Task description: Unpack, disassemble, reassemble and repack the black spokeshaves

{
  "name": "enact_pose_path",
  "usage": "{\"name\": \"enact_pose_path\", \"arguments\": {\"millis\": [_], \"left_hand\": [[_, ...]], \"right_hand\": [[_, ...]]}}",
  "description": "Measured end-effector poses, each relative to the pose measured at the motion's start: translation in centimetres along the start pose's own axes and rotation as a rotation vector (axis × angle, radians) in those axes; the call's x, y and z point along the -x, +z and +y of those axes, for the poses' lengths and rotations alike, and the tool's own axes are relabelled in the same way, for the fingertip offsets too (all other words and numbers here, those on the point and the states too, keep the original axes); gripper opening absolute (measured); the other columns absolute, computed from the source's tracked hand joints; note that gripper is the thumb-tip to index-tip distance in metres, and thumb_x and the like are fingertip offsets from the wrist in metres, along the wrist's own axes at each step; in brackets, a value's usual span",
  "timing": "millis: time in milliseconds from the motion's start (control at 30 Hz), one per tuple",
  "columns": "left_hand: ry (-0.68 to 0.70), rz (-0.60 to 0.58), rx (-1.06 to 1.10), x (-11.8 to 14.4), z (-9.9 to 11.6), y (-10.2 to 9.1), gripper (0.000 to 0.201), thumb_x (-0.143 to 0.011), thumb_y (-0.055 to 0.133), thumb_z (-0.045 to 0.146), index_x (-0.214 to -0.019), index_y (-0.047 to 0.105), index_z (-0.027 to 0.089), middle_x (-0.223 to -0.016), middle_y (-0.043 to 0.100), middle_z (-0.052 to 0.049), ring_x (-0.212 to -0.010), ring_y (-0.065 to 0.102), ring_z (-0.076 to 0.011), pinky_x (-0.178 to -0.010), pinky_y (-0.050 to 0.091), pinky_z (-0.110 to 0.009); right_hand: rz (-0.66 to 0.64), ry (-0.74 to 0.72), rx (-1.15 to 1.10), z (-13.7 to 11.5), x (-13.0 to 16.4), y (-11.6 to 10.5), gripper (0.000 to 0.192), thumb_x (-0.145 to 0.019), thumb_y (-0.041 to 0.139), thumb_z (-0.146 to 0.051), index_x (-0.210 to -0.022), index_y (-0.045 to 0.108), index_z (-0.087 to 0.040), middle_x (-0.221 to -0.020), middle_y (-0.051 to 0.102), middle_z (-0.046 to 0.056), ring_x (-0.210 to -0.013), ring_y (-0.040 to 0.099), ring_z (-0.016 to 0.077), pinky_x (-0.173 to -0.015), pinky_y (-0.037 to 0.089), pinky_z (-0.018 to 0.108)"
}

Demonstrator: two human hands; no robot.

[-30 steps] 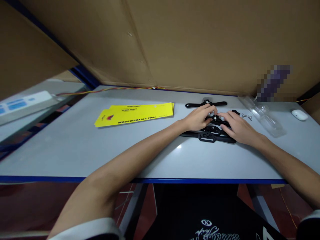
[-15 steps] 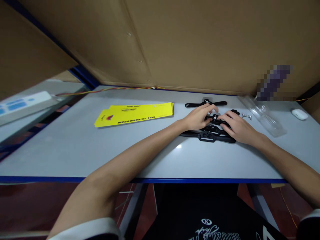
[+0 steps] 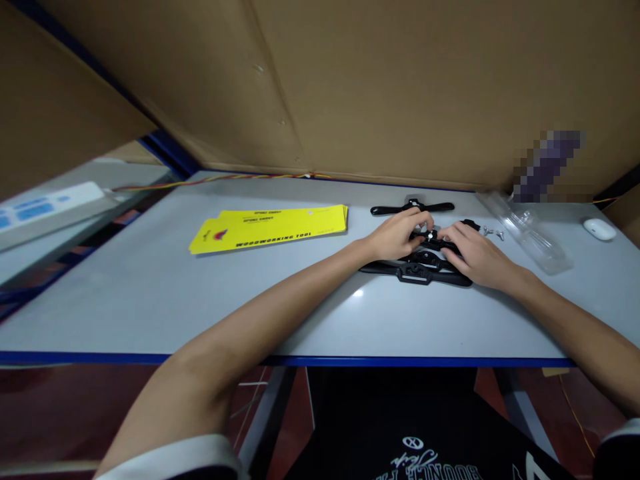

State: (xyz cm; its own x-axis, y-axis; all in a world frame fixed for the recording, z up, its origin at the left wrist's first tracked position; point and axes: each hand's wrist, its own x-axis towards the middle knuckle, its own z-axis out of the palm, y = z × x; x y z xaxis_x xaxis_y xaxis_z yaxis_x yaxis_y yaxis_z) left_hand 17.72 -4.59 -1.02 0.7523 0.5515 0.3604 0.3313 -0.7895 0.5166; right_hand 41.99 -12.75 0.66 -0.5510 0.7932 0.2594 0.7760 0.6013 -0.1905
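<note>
Between my two hands lies a black spokeshave point(image 3: 434, 244) with a bright screw at its middle. My left hand point(image 3: 400, 235) grips its left side, thumb and fingers curled around it. From the other side, my right hand point(image 3: 473, 250) has its fingers bent onto the same tool; its handles are mostly covered. Closer to me rest two more black spokeshave bodies, the nearest one point(image 3: 415, 272) showing its open slot. Beyond my left hand another spokeshave point(image 3: 413, 206) lies flat with a silver screw on it.
Yellow printed cards point(image 3: 270, 228) lie left of my hands. Small silver screws point(image 3: 493, 233), a black part point(image 3: 471, 225), clear plastic packaging point(image 3: 530, 233) and a white rounded case point(image 3: 599, 229) are on the right. Cardboard point(image 3: 380, 87) walls the back; a power strip point(image 3: 50, 210) sits far left.
The fingers of my right hand have shifted slightly at the spokeshave. My left hand and the surrounding things stay nearly where they were.
</note>
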Motion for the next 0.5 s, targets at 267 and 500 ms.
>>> {"name": "enact_pose_path", "arguments": {"millis": [267, 500], "left_hand": [[0.013, 0.000, 0.007, -0.01, -0.07, 0.00, 0.026, -0.093, 0.055, 0.012, -0.117, 0.063, 0.020, -0.114, 0.064, -0.010, -0.105, 0.064, -0.0251, -0.096, 0.056, -0.040], [0.030, 0.028, 0.026, -0.06, -0.46, 0.20, 0.020, -0.091, 0.057, 0.012, -0.109, 0.062, 0.020, -0.110, 0.063, -0.009, -0.102, 0.064, -0.0251, -0.094, 0.055, -0.039]], "right_hand": [[-0.009, 0.002, 0.007, -0.07, 0.00, -0.11, 0.027, -0.108, 0.043, -0.030, -0.128, 0.059, -0.024, -0.120, 0.069, 0.015, -0.111, 0.067, 0.0355, -0.098, 0.057, 0.055], [0.012, -0.014, 0.004, 0.16, 0.03, 0.11, 0.026, -0.108, 0.044, -0.031, -0.129, 0.058, -0.024, -0.119, 0.070, 0.015, -0.110, 0.068, 0.0359, -0.097, 0.057, 0.054]]}}
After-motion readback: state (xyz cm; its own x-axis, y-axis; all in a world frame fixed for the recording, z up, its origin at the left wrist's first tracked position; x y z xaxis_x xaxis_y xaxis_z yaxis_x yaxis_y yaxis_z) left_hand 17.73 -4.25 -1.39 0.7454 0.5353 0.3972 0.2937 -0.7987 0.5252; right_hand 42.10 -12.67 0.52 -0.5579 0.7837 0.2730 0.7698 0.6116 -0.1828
